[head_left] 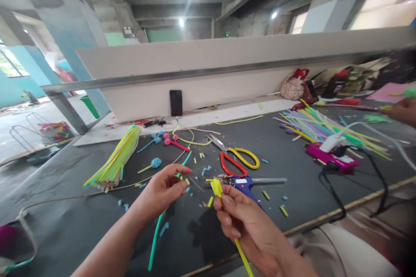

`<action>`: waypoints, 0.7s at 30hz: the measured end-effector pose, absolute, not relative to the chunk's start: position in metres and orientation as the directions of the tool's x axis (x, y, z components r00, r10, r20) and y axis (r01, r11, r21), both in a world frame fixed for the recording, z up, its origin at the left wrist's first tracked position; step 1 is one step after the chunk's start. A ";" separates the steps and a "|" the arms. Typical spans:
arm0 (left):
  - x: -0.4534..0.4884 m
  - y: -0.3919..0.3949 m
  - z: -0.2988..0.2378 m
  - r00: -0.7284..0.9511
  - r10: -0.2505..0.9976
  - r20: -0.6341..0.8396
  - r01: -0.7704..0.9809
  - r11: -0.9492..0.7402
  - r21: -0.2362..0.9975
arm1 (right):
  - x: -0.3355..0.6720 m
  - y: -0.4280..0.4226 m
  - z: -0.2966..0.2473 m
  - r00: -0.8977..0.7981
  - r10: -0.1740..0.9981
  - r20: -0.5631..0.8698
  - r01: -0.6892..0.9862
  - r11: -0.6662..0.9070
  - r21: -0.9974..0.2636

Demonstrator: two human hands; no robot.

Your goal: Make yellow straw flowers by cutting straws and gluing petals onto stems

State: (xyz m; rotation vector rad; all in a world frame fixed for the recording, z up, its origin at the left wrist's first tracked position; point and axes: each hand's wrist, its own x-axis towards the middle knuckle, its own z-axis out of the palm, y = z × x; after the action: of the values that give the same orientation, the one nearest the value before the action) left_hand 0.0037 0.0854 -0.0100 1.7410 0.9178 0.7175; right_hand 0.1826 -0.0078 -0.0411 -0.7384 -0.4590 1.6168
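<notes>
My right hand [240, 220] pinches a yellow pipe cleaner [216, 188] whose top is looped into a small bunch, while its straight stem runs down below the palm. Left of it, my left hand [165, 186] hovers with thumb and fingers curved and apart, nothing visible between them. A teal pipe cleaner [156, 240] lies on the dark table beneath that hand. Just behind my right hand rests a blue glue gun [243, 184], its nozzle end close to the yellow loops. Scissors [234, 160] with red and yellow handles lie beyond the glue gun.
A bundle of yellow-green pipe cleaners [117, 156] lies at left, near a blue pompom stem [156, 163]. Cut bits are scattered around. A phone [176, 103] leans on the partition. At right are a magenta power strip [331, 158], cables, and another person's hand [404, 110].
</notes>
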 end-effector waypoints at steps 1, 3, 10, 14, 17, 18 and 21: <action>0.004 0.088 -0.012 0.519 0.852 0.073 0.298 -0.260 0.918 | 0.187 -0.008 -0.041 -0.094 0.973 -0.213 -0.767 -0.207 -0.607; 0.006 0.091 -0.017 0.518 0.844 0.139 0.342 -0.353 0.871 | 0.195 -0.008 -0.040 -0.153 0.963 -0.224 -0.827 -0.249 -0.503; 0.009 0.090 -0.027 0.586 0.798 0.141 0.422 -0.449 0.788 | 0.210 -0.011 -0.038 -0.144 0.963 -0.227 -0.867 -0.234 -0.441; 0.021 0.082 -0.023 0.692 0.714 0.106 0.471 -0.557 0.684 | 0.218 -0.009 -0.033 -0.006 0.983 -0.184 -0.790 -0.118 -0.601; 0.039 0.076 -0.024 0.718 0.694 0.043 0.544 -0.600 0.587 | 0.220 -0.010 -0.033 0.028 0.985 -0.169 -0.730 -0.095 -0.677; 0.046 0.074 -0.026 0.710 0.703 0.033 0.574 -0.605 0.552 | 0.220 -0.011 -0.034 0.015 0.985 -0.171 -0.726 -0.106 -0.679; 0.061 0.072 -0.033 0.675 0.738 0.021 0.645 -0.603 0.470 | 0.218 -0.014 -0.040 -0.070 0.980 -0.184 -0.760 -0.172 -0.627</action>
State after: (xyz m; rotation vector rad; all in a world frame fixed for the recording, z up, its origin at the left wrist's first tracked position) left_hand 0.0605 0.0718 -0.0334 2.4618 1.0770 0.2968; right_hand 0.2176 -0.0139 -0.0400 -0.6769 -0.4324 1.6285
